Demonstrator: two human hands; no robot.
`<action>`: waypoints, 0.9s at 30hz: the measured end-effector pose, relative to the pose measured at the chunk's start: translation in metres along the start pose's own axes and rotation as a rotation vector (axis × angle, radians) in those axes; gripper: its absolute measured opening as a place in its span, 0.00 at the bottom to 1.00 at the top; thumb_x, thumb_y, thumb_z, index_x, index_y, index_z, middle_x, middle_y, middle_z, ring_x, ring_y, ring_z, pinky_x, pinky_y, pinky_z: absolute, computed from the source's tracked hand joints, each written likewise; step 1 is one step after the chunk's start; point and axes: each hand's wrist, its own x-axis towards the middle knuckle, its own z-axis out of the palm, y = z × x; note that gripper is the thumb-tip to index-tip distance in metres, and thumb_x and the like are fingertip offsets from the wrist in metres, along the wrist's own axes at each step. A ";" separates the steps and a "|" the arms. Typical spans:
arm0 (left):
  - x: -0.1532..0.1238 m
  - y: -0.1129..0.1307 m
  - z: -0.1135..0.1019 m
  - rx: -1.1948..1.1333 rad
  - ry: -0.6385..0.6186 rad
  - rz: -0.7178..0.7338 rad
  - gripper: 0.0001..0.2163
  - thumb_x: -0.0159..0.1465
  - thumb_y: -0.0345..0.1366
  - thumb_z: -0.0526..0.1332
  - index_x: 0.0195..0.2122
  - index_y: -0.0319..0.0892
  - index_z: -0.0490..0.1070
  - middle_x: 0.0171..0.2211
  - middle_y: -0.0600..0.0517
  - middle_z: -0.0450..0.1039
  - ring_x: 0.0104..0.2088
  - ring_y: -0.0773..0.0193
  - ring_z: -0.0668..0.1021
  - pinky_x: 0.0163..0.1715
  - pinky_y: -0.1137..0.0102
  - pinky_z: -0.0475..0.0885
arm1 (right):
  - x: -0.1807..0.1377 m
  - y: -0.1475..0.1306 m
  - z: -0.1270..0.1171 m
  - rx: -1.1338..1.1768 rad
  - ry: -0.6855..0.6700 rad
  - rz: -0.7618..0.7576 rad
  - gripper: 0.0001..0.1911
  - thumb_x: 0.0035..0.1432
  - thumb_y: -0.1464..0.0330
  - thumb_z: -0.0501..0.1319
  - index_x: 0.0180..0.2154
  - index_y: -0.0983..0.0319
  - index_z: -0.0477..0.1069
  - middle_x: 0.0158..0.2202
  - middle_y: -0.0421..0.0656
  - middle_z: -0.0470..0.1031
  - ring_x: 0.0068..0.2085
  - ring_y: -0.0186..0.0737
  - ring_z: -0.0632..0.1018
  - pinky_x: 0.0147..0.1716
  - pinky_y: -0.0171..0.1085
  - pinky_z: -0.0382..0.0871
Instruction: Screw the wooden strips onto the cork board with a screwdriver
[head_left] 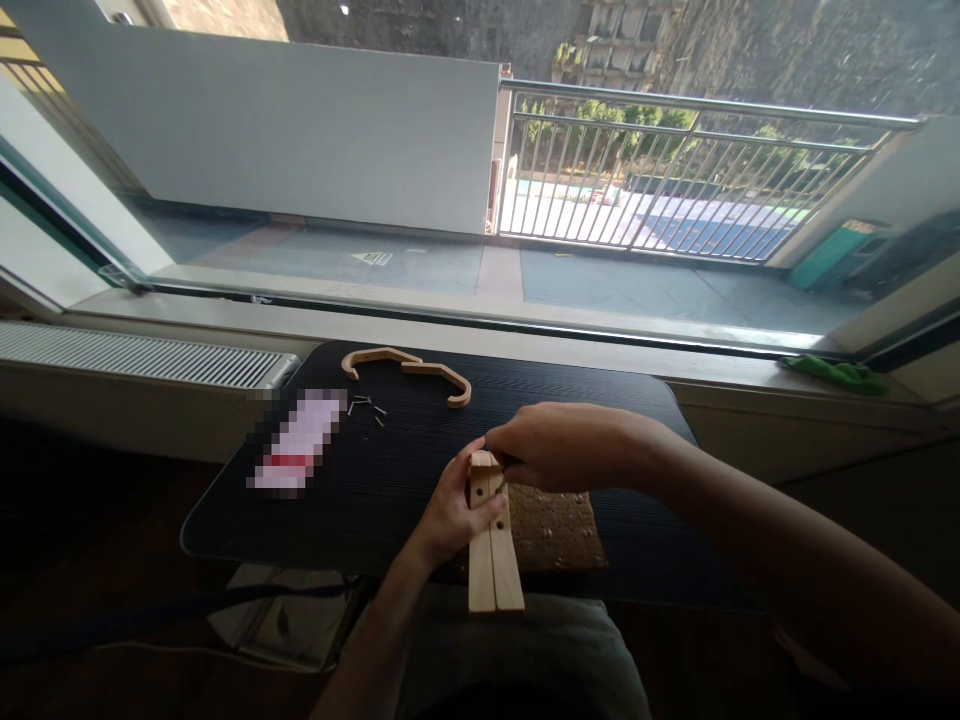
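My left hand [448, 510] is wrapped around two pale wooden strips [495, 575] lying side by side, its thumb across their front. Dark round holes show in both strips, and their lower ends stick out past the table edge. My right hand [534, 445] is closed at the upper end of the strips, fingers bent downward; whatever is in its grip is hidden. Beneath the strips lies a brown, rough board [559, 530] dotted with marks. Farther back on the table rest two curved wooden hooks, a left one [382, 355] and a right one [442, 375].
Several small screws or nails [365, 402] lie on the black table [405, 480], beside a blurred pinkish packet [304, 435]. A white radiator [150, 355] stands left, below the window sill [450, 328]. A green cloth [836, 373] sits on the sill at right.
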 end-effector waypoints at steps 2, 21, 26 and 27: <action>0.000 -0.001 0.000 -0.008 0.004 -0.001 0.29 0.56 0.37 0.69 0.59 0.46 0.64 0.48 0.48 0.74 0.51 0.52 0.77 0.55 0.56 0.70 | 0.002 -0.001 0.000 -0.016 -0.002 0.023 0.15 0.66 0.63 0.55 0.39 0.64 0.78 0.33 0.48 0.80 0.28 0.38 0.74 0.24 0.35 0.54; 0.001 -0.007 0.001 -0.098 0.018 0.003 0.33 0.55 0.34 0.71 0.61 0.46 0.62 0.51 0.47 0.73 0.52 0.52 0.76 0.56 0.57 0.69 | 0.006 -0.004 0.004 -0.158 0.143 0.131 0.15 0.65 0.60 0.55 0.39 0.62 0.76 0.34 0.48 0.80 0.34 0.44 0.79 0.27 0.36 0.57; 0.000 -0.003 0.001 -0.108 0.008 -0.005 0.33 0.55 0.34 0.70 0.61 0.46 0.62 0.50 0.47 0.73 0.52 0.52 0.76 0.55 0.58 0.69 | 0.002 -0.002 0.000 -0.074 0.096 0.074 0.15 0.59 0.61 0.58 0.45 0.62 0.73 0.36 0.47 0.79 0.34 0.44 0.77 0.26 0.37 0.56; 0.000 -0.003 0.001 -0.112 0.009 -0.006 0.33 0.55 0.34 0.70 0.61 0.46 0.62 0.50 0.47 0.73 0.52 0.52 0.76 0.55 0.58 0.69 | 0.002 -0.001 -0.001 -0.063 0.084 0.059 0.13 0.60 0.64 0.58 0.43 0.62 0.74 0.36 0.47 0.79 0.34 0.43 0.77 0.26 0.37 0.56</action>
